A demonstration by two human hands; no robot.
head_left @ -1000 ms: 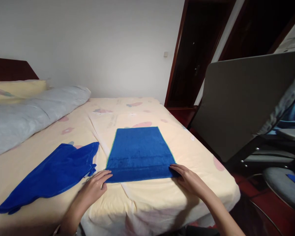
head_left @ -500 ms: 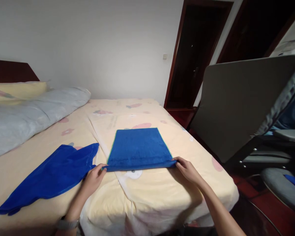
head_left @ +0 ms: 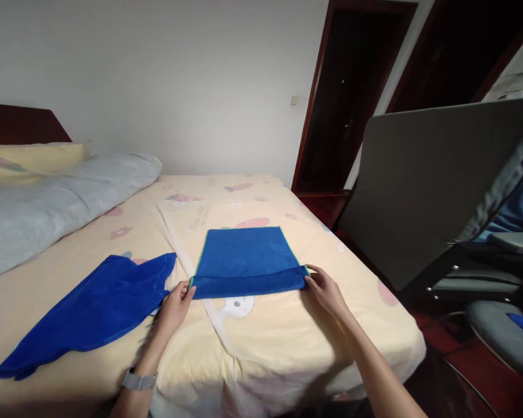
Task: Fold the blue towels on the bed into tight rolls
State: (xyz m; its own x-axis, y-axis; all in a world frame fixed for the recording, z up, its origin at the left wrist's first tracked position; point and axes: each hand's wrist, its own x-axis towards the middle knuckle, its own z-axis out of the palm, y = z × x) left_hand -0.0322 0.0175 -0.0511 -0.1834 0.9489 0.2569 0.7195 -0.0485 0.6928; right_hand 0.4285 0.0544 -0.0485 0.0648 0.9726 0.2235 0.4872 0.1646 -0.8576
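Note:
A blue towel (head_left: 246, 255) with a thin green edge lies flat on the bed in front of me. Its near edge is lifted and rolled over toward the far side. My left hand (head_left: 176, 302) pinches the towel's near left corner, fingers closed on the cloth. My right hand (head_left: 325, 288) pinches the near right corner the same way. A second blue cloth (head_left: 91, 307) lies crumpled to the left, just beside my left hand and not touching it.
The bed has a pale yellow patterned sheet (head_left: 287, 342). A grey rolled duvet (head_left: 47, 203) and a yellow pillow (head_left: 26, 159) lie at the far left. A grey panel (head_left: 431, 180) leans to the right, with a chair (head_left: 501, 325) and a dark doorway (head_left: 344, 98) beyond.
Both hands took hold of the towel's near corners, lifted them and carried the near edge away from me, so the towel now looks shorter.

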